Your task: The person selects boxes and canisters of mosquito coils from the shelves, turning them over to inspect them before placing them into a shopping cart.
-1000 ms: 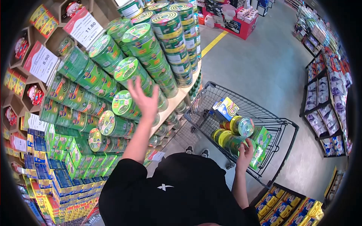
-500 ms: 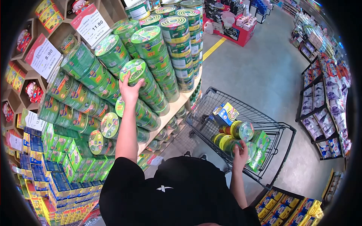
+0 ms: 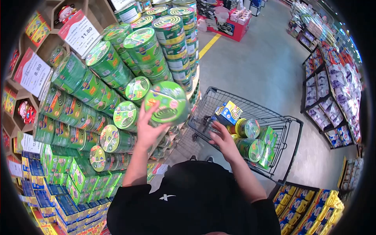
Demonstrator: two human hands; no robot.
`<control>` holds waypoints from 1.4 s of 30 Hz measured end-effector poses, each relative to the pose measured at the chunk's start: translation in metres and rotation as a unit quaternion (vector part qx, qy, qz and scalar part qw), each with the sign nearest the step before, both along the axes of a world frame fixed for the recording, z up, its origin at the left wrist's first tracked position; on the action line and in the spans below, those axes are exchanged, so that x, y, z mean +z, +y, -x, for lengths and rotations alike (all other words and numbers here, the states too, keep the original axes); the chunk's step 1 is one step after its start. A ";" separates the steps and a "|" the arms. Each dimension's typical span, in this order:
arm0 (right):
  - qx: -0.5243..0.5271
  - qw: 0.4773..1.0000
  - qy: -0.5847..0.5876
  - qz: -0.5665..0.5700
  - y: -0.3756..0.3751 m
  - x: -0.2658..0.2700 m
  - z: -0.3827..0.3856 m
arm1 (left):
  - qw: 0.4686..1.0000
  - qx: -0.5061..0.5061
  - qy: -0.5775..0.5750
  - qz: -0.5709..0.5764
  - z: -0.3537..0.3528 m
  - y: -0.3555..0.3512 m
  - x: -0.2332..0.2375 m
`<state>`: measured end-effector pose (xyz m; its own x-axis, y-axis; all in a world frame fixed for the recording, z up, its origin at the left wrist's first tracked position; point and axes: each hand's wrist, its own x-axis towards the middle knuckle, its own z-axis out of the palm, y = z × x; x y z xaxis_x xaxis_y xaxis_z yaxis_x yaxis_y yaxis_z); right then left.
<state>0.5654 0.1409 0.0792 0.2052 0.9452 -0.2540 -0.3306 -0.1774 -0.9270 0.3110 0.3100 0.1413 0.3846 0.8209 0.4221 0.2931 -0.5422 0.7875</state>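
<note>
Our left hand cups the green coil tin from beneath, fingers spread up its side, we judge because the drum is too wide to pinch. The tin is tilted in the air, just right of the stacked tins on the display. Our right hand is slack and empty, fingers splayed over the shopping cart, beside the loaded tins.

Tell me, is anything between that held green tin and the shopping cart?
Nothing solid shows. The green tin in the left hand is up beside the shopping cart; only the open right hand hovers between them.
</note>
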 end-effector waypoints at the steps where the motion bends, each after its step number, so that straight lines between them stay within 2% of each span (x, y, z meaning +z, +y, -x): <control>1: 0.016 0.999 0.034 0.006 0.004 0.009 0.001 | 0.999 -0.025 0.012 0.018 -0.008 -0.014 0.003; 6: 0.053 0.988 0.144 0.035 0.009 0.036 -0.001 | 0.988 -0.144 0.050 0.016 -0.028 -0.053 -0.019; 9: 0.028 0.986 0.147 0.074 0.000 0.026 -0.004 | 0.978 -0.201 0.062 -0.004 -0.038 -0.066 -0.030; 12: 0.007 0.987 0.141 0.075 -0.011 0.006 -0.008 | 0.975 -0.209 0.059 0.038 -0.046 -0.077 -0.033; 13: -0.001 0.989 0.132 0.074 -0.015 0.002 -0.009 | 0.968 -0.240 0.051 0.052 -0.045 -0.074 -0.036; 14: -0.012 0.990 0.123 0.073 -0.019 -0.002 -0.011 | 0.960 -0.237 -0.036 0.143 -0.049 -0.075 -0.042; 16: -0.014 0.989 0.124 0.078 -0.028 -0.010 -0.015 | 0.897 -0.224 -0.196 0.328 -0.058 -0.079 -0.057; 18: -0.038 0.993 0.077 0.075 -0.037 -0.017 -0.015 | 0.843 -0.188 -0.185 0.469 -0.056 -0.067 -0.076; 22: -0.052 0.989 0.091 0.102 -0.056 -0.028 -0.020 | 0.764 -0.227 -0.083 0.598 -0.070 -0.060 -0.098; 27: -0.113 0.985 0.064 0.117 -0.085 -0.034 -0.037 | 0.731 -0.277 -0.079 0.619 -0.111 -0.058 -0.095; 30: -0.170 0.978 0.016 0.123 -0.113 -0.023 -0.054 | 0.692 -0.292 -0.029 0.660 -0.149 -0.047 -0.098; 32: -0.246 0.962 -0.005 0.122 -0.139 -0.004 -0.069 | 0.708 -0.310 -0.025 0.634 -0.187 -0.046 -0.103; 35: -0.383 0.921 0.049 0.046 -0.186 -0.016 -0.092 | 0.735 -0.298 0.001 0.609 -0.253 -0.047 -0.114; 37: -0.438 0.897 0.045 0.049 -0.209 -0.022 -0.101 | 0.761 -0.294 0.028 0.578 -0.300 -0.047 -0.137; 42: -0.517 0.850 0.066 0.076 -0.249 -0.044 -0.113 | 0.770 -0.279 0.080 0.568 -0.385 -0.064 -0.183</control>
<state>0.6781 -0.1076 0.0356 0.8671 0.2309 -0.4415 -0.4810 0.1569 -0.8626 0.6957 0.2459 -0.0413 0.7838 0.3141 -0.5357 0.4065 0.3926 0.8250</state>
